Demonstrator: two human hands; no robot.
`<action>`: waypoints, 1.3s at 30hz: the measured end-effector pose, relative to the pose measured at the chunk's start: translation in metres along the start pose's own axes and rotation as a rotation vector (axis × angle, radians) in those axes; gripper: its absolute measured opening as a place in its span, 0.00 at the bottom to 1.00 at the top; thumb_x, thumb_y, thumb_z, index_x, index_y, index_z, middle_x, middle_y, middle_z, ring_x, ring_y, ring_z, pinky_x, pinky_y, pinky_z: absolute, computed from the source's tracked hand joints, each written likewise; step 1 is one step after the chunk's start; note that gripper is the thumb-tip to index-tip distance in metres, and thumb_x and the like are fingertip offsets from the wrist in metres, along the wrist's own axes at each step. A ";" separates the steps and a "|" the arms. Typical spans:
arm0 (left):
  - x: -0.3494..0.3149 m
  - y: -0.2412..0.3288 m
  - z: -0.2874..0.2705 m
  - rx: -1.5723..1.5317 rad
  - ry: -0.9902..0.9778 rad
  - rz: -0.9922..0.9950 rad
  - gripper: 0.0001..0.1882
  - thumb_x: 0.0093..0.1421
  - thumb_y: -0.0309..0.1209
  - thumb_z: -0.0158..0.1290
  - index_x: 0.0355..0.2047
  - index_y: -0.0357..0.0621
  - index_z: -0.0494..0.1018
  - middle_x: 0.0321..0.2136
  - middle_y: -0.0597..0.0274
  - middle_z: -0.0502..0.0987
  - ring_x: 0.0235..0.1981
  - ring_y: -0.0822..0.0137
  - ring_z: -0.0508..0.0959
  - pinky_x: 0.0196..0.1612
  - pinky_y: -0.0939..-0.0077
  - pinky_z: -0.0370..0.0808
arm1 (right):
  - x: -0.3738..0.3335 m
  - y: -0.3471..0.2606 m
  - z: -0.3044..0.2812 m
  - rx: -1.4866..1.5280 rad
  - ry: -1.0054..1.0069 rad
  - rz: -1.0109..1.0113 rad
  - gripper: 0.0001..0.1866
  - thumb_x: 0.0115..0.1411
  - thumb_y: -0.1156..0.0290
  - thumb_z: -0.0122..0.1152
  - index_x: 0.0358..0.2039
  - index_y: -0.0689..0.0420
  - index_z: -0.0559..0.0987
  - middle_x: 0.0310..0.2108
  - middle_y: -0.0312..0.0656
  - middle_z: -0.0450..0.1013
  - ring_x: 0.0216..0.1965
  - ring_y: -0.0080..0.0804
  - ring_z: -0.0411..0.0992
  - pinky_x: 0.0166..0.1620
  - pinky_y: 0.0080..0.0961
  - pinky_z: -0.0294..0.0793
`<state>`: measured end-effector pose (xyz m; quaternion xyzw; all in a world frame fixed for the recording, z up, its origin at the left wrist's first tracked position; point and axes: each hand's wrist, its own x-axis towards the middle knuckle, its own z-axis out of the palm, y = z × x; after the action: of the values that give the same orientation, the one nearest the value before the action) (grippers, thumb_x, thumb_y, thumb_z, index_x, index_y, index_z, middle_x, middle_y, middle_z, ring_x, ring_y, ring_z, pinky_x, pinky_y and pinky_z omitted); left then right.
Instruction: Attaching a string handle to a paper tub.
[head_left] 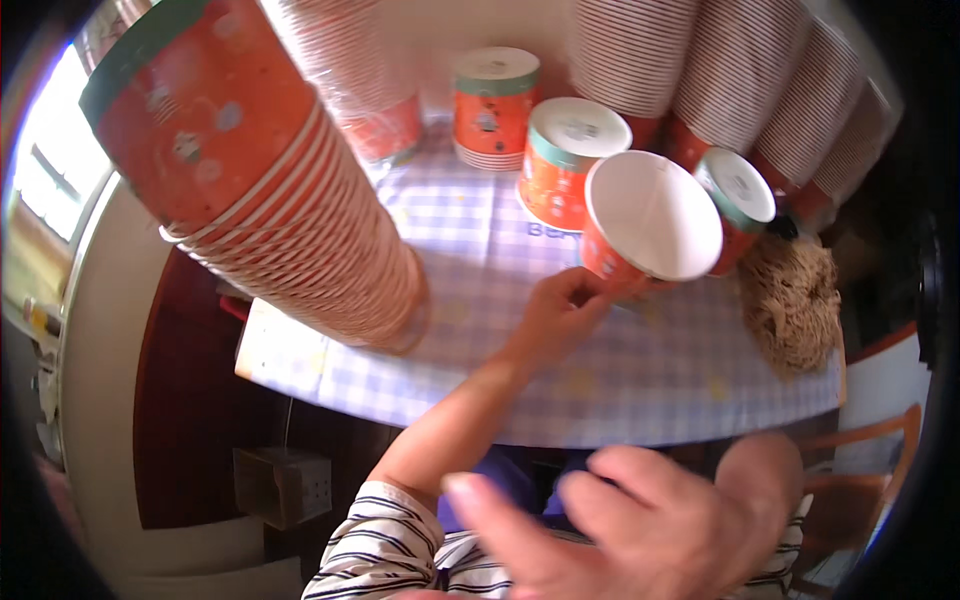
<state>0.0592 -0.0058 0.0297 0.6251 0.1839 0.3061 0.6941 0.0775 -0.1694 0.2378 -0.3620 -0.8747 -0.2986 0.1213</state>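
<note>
An orange paper tub (650,215) stands on the table with its white inside facing up toward me. My left hand (562,312) is at its near left side, fingers closed against the wall just under the rim. The fingertips are partly hidden. Close in front of me, my right hand (650,525) is raised, blurred, its fingers apart with nothing seen in them. Just behind the tub, an upside-down orange tub (575,160) with a green band shows its white base. Another upturned tub (738,195) is to the right.
A tall, leaning stack of nested tubs (300,220) rises at the left. Upturned tubs (495,115) and wrapped stacks (740,75) line the back. Tan stringy material (790,305) lies at the right on the checked tablecloth (480,370). A wooden chair (850,500) is at lower right.
</note>
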 end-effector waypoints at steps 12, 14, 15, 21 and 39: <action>0.006 -0.006 -0.005 0.002 0.045 0.015 0.06 0.54 0.27 0.53 0.29 0.37 0.73 0.21 0.72 0.73 0.24 0.82 0.68 0.27 0.84 0.66 | 0.053 0.038 0.005 0.874 -0.484 -0.385 0.31 0.50 0.57 0.54 0.58 0.42 0.65 0.45 0.47 0.69 0.25 0.26 0.70 0.35 0.28 0.69; 0.015 0.001 0.006 -0.006 0.016 0.053 0.06 0.54 0.28 0.54 0.29 0.37 0.73 0.21 0.72 0.73 0.24 0.82 0.68 0.27 0.84 0.66 | 0.013 0.010 0.010 1.084 0.074 0.120 0.29 0.52 0.64 0.53 0.58 0.39 0.66 0.49 0.46 0.68 0.23 0.25 0.66 0.32 0.23 0.67; 0.007 0.000 -0.007 -0.006 0.057 0.046 0.06 0.54 0.28 0.54 0.29 0.38 0.73 0.22 0.72 0.73 0.24 0.82 0.68 0.27 0.84 0.66 | 0.007 0.022 0.004 1.208 -0.031 0.139 0.29 0.52 0.65 0.53 0.57 0.37 0.67 0.50 0.45 0.67 0.22 0.24 0.65 0.31 0.22 0.66; 0.000 -0.001 0.000 0.159 0.075 0.074 0.05 0.54 0.25 0.55 0.29 0.37 0.73 0.25 0.70 0.73 0.27 0.81 0.70 0.30 0.84 0.67 | -0.074 -0.015 0.029 0.398 0.237 0.625 0.09 0.43 0.75 0.63 0.26 0.48 0.77 0.29 0.33 0.75 0.20 0.27 0.67 0.27 0.25 0.69; -0.005 0.022 -0.007 -0.120 -0.042 -0.093 0.04 0.56 0.25 0.54 0.28 0.36 0.75 0.25 0.69 0.76 0.27 0.82 0.71 0.30 0.87 0.67 | -0.109 0.006 0.183 1.165 0.622 1.427 0.07 0.54 0.74 0.62 0.34 0.61 0.80 0.29 0.35 0.76 0.26 0.15 0.69 0.29 0.13 0.68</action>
<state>0.0471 -0.0029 0.0492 0.5794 0.1796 0.2708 0.7475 0.1596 -0.1151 0.0486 -0.5953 -0.3891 0.2426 0.6599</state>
